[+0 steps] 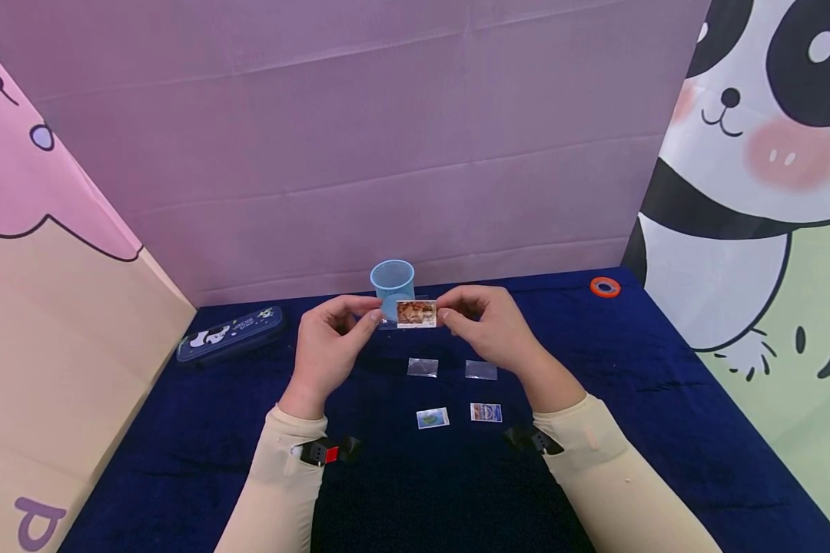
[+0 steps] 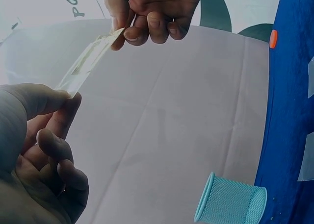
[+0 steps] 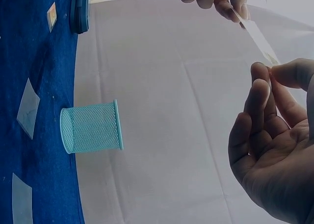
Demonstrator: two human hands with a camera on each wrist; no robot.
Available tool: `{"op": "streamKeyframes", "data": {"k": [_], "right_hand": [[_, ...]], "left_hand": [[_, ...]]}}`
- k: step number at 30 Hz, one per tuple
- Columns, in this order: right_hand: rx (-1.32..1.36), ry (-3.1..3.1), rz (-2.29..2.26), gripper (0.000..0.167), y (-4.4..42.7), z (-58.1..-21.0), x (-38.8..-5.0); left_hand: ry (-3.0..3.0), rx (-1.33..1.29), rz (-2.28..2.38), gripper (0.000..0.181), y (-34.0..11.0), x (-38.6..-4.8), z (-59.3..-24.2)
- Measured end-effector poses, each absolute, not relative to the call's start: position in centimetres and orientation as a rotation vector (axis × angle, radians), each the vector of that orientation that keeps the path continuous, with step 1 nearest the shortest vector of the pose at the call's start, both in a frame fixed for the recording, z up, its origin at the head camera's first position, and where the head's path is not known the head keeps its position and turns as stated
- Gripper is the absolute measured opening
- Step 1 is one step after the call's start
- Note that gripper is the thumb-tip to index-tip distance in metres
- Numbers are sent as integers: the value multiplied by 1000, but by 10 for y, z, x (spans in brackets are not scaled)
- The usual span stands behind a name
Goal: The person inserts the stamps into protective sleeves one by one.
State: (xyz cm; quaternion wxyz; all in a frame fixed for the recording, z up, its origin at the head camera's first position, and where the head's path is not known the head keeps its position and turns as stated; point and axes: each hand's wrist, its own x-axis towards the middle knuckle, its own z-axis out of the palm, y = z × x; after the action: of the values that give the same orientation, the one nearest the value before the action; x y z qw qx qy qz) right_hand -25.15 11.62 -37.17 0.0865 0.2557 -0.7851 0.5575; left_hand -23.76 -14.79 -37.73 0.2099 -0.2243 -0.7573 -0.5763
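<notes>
Between both hands, above the table, is a small brown-pictured stamp (image 1: 416,313) with a white border. Clear plastic, seemingly a small sleeve (image 1: 388,323), shows at its left. My left hand (image 1: 328,342) pinches the sleeve's left end between thumb and forefinger. At the opposite end, my right hand (image 1: 491,326) pinches the stamp's edge; its other fingers curl loosely in the right wrist view. How far the stamp lies inside the sleeve I cannot tell. Below lie two clear sleeves (image 1: 423,367) and two stamps, one greenish (image 1: 432,418) and one blue and brown (image 1: 486,412).
A light blue mesh cup (image 1: 392,276) stands behind the hands near the back curtain. A dark blue panda pencil case (image 1: 231,335) lies at the left, an orange tape roll (image 1: 605,287) at the back right. Another small picture piece (image 3: 52,16) lies near the pencil case.
</notes>
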Motion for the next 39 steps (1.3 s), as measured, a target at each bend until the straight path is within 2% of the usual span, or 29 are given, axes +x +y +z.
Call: {"op": "streamKeyframes", "data": {"k": [39], "right_hand": [[806, -2335, 1644, 11, 115, -371, -250]], "left_hand": [[-2146, -580, -1587, 16, -144, -236, -374]]}}
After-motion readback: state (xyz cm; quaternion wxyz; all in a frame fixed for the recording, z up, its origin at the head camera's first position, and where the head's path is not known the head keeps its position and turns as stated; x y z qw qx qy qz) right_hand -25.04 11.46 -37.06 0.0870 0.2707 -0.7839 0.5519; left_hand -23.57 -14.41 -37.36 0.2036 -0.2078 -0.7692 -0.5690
